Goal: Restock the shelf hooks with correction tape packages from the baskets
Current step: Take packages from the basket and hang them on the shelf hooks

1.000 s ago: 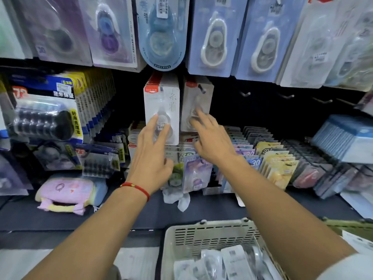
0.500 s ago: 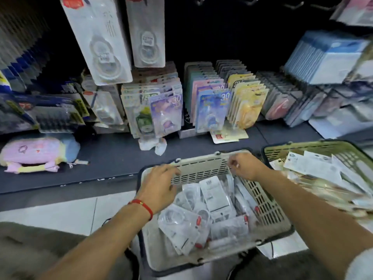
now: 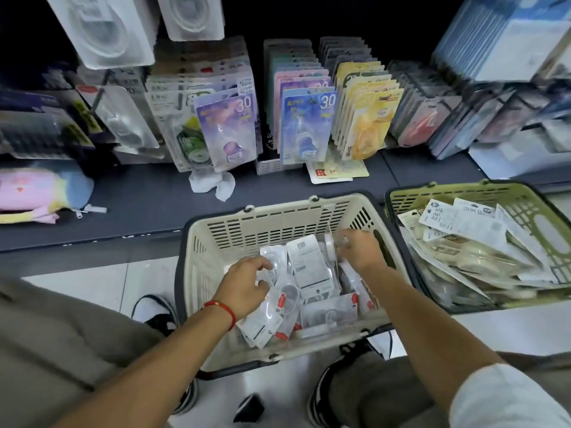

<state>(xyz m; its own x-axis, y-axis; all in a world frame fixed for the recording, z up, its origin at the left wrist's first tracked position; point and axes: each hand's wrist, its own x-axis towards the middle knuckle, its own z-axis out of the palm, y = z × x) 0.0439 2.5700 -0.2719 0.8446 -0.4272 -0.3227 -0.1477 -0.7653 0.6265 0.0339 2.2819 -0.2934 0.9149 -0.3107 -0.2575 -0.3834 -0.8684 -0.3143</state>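
Observation:
A white basket (image 3: 278, 230) sits on the floor between my knees, holding several clear correction tape packages (image 3: 309, 267) with white backing cards and red tabs. My left hand (image 3: 244, 285), a red cord on its wrist, reaches into the left side and pinches a clear package (image 3: 275, 273) between thumb and curled fingers. At the basket's right wall my right hand (image 3: 358, 250) curls its fingers round an upright package (image 3: 330, 247). Two white correction tape packages (image 3: 105, 32) hang from shelf hooks at top left.
A green basket (image 3: 448, 193) full of flat packets stands to the right, touching the white one. Rows of colourful carded packages (image 3: 306, 125) stand on the dark shelf (image 3: 139, 205) behind. A pastel pouch (image 3: 40, 189) lies at far left. My shoes flank the white basket.
My hands left the hanging packages on the hooks, came down to the white basket's rim, and now both are inside it among the packages. The view has tilted down.

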